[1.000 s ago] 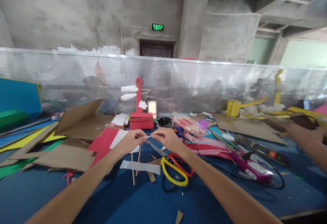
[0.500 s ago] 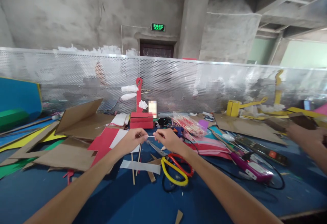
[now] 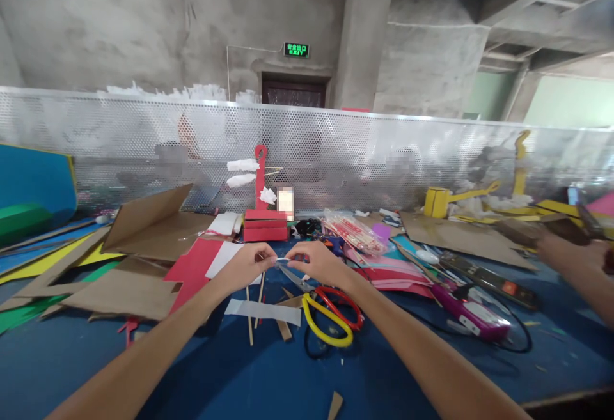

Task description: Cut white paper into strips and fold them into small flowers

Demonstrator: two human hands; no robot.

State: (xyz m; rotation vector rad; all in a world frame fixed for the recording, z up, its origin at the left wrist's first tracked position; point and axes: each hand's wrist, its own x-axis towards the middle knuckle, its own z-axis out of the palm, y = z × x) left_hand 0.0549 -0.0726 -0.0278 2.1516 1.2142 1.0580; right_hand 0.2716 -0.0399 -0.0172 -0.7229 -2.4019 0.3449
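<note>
A small white strip [image 3: 283, 259] is pinched between my two hands above the middle of the table. My left hand [image 3: 258, 260] holds its left end with closed fingertips. The right end is in the closed fingertips of my right hand [image 3: 309, 260]. Just below lie scissors with yellow and red handles [image 3: 329, 334], their blades reaching up under my right hand. A white paper strip [image 3: 263, 311] rests across thin wooden sticks [image 3: 250, 330]. Behind my hands stands a red box [image 3: 265, 225] with a red hooked upright [image 3: 260, 177] carrying white tufts.
Cardboard pieces [image 3: 129, 289] and red paper [image 3: 190, 271] lie at the left. To the right are bagged sticks [image 3: 355, 233], a purple device [image 3: 472, 314] with a black cable, and another person's hand [image 3: 570, 257]. A perforated metal screen [image 3: 336, 151] runs behind.
The white strip between my fingertips now looks wider and slightly curved. My hands have barely moved. At the right, the other person's hand shifts slightly and a dark object appears above it.
</note>
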